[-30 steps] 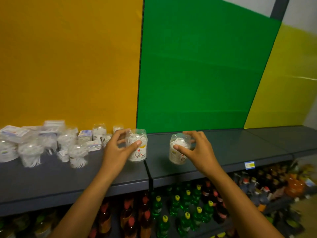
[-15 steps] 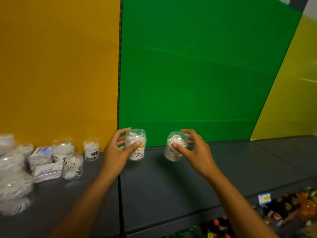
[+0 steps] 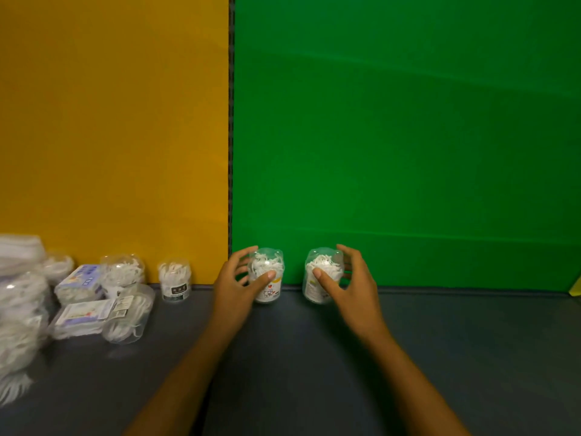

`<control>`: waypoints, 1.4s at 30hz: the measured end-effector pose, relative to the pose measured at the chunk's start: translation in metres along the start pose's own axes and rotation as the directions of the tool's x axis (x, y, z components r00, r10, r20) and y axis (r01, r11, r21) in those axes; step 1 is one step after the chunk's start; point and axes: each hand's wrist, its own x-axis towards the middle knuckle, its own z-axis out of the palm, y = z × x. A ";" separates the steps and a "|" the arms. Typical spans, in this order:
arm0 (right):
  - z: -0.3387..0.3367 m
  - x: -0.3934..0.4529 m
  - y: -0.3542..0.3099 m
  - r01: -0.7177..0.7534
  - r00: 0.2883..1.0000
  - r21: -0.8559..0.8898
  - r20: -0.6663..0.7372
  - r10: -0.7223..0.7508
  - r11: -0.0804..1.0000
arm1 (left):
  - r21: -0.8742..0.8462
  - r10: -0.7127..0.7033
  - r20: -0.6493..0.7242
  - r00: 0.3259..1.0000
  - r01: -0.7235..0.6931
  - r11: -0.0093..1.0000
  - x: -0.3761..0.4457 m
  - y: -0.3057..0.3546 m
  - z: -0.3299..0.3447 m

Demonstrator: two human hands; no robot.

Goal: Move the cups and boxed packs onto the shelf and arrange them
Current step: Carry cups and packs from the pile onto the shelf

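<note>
Both cups have moved back to the green wall at lower centre: left hand (image 3: 234, 289) holds one cup (image 3: 267, 278), right hand (image 3: 352, 286) the other cup (image 3: 322, 276), seemingly set on the shelf (image 3: 440, 341), near release.

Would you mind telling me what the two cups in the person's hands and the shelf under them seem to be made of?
Left cup and right cup: apparently clear, glossy plastic, since the white strands inside show through the walls; each bears a printed label. Shelf: dark grey, matte, smooth surface with a seam between panels, probably painted metal, though the look leaves that open.
</note>
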 end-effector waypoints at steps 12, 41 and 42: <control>0.025 0.019 0.037 0.075 0.997 0.116 -0.039 -0.071 0.990 | 0.170 0.027 -0.036 0.999 -0.021 0.985 0.004 -0.038 0.022; 0.037 0.009 0.048 0.019 0.998 -0.018 0.061 -0.018 1.000 | 0.936 0.065 0.236 0.970 -0.245 0.254 -0.004 -0.028 -0.033; 0.037 0.009 0.049 0.019 0.998 -0.021 0.063 -0.018 1.000 | 0.938 0.060 0.237 0.970 -0.245 0.247 -0.005 -0.029 -0.034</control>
